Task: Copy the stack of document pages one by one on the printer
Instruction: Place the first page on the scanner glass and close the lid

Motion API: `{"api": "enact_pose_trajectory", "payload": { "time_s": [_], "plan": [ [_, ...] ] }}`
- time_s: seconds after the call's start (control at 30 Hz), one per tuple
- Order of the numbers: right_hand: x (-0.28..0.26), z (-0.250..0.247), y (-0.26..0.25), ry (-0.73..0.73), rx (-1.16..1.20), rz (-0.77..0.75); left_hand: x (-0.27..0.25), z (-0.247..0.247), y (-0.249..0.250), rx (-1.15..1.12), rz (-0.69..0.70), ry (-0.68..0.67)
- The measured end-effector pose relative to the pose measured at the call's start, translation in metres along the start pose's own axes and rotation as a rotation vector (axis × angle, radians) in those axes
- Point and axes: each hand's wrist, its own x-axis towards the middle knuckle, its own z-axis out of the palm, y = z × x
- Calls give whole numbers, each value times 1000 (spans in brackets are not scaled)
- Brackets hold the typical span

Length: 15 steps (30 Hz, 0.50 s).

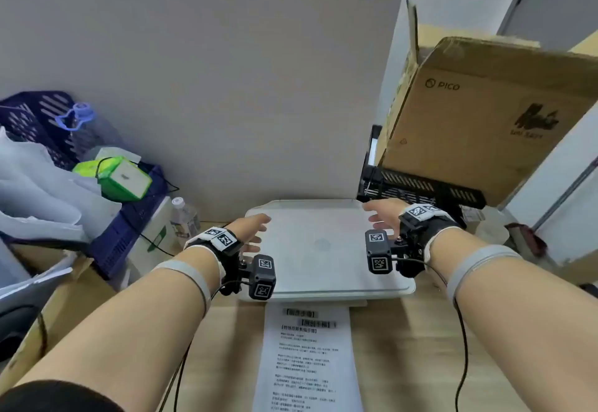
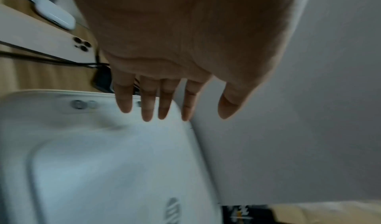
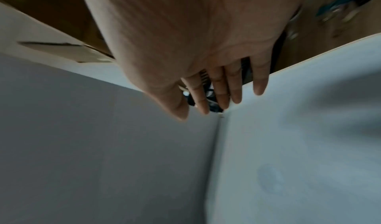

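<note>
A white printer (image 1: 326,250) sits on the wooden desk against the wall, its flat lid (image 2: 103,162) down. A printed page (image 1: 307,360) with black text lies in front of it, sticking out from under its front edge. My left hand (image 1: 255,233) hovers over the lid's left side with straight, spread fingers (image 2: 147,106), holding nothing. Over the lid's right rear corner (image 3: 288,129), my right hand (image 1: 382,216) is also flat and empty, fingers (image 3: 220,90) extended. Whether either hand touches the lid is unclear.
A large PICO cardboard box (image 1: 485,114) rests on a black rack (image 1: 420,186) at the right. Left of the printer stand a blue crate (image 1: 123,227), a green box (image 1: 124,178), plastic bags and a bottle (image 1: 184,217). A white phone (image 2: 51,43) and cables lie on the desk.
</note>
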Motion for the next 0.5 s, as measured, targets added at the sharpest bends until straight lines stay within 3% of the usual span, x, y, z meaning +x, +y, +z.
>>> {"api": "enact_pose_trajectory", "payload": {
  "time_s": [0.17,0.4,0.5],
  "plan": [
    [5,2,74,141,-136,148,23,15,-44,179,-79,142],
    [23,-4,110,143,-457,191,28,19,-47,-55,-89,171],
    [29,-13,101,100,-350,161,31,14,-43,-176,-86,201]
  ]
}}
